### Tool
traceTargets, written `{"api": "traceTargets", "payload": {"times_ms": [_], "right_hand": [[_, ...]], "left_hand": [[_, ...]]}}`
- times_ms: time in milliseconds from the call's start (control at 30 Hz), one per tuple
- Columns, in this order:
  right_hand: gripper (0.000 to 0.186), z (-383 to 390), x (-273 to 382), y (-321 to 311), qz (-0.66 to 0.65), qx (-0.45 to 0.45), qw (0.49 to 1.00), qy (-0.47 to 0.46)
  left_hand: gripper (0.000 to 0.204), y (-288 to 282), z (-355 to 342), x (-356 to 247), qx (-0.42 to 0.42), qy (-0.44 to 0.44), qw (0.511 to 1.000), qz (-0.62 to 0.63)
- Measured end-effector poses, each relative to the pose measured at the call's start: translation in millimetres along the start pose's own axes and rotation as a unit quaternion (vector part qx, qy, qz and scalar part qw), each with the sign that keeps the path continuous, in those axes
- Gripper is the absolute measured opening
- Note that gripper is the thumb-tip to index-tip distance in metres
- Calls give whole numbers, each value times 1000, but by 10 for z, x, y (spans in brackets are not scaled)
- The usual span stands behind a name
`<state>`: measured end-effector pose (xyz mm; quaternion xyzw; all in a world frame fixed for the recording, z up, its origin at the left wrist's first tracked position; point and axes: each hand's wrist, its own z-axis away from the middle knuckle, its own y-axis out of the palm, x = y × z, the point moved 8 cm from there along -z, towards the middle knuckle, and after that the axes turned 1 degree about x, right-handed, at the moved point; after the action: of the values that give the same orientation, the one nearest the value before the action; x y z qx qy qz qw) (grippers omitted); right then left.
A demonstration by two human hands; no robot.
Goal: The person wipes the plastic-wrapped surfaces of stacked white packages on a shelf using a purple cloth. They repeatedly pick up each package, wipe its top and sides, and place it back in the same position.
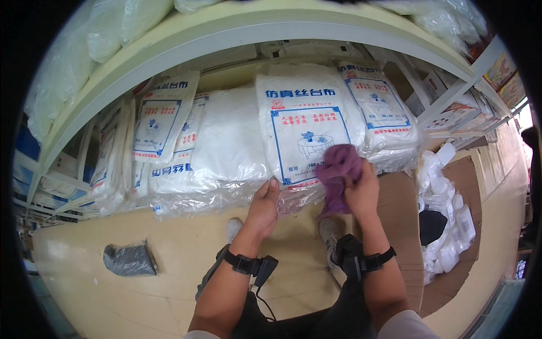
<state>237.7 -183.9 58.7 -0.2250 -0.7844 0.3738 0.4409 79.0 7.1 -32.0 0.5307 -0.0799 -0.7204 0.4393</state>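
My right hand (362, 191) is closed on a crumpled purple cloth (340, 170), which lies against the lower right of a white tablecloth packet (307, 124). That packet is in clear plastic, with blue and red print and a drawing of a table. At its lower left edge, my left hand (264, 208) grips the plastic, thumb on top and the other fingers mostly hidden beneath. Just left of this packet lies a plain white packet (232, 135). Another printed packet (379, 104) rests to the right.
The packets sit on a shelf under a pale curved-looking shelf edge (259, 31). More printed packets (158, 121) stand at the left. An open cardboard box (398, 226) holding white plastic bundles is at the right. A dark grey package (130, 259) lies on the floor.
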Motion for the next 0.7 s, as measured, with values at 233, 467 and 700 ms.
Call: {"api": "traceTargets", "payload": {"times_ms": [233, 467, 700], "right_hand": [[35, 317, 848, 170, -265, 126, 955, -53], [46, 35, -233, 220, 15, 50, 998, 44], [46, -171, -884, -262, -324, -100, 931, 132]], "left_hand": [[34, 37, -31, 18, 10, -17, 1000, 18], [45, -52, 60, -434, -38, 50, 997, -44], [42, -142, 28, -393, -49, 11, 992, -116]]}}
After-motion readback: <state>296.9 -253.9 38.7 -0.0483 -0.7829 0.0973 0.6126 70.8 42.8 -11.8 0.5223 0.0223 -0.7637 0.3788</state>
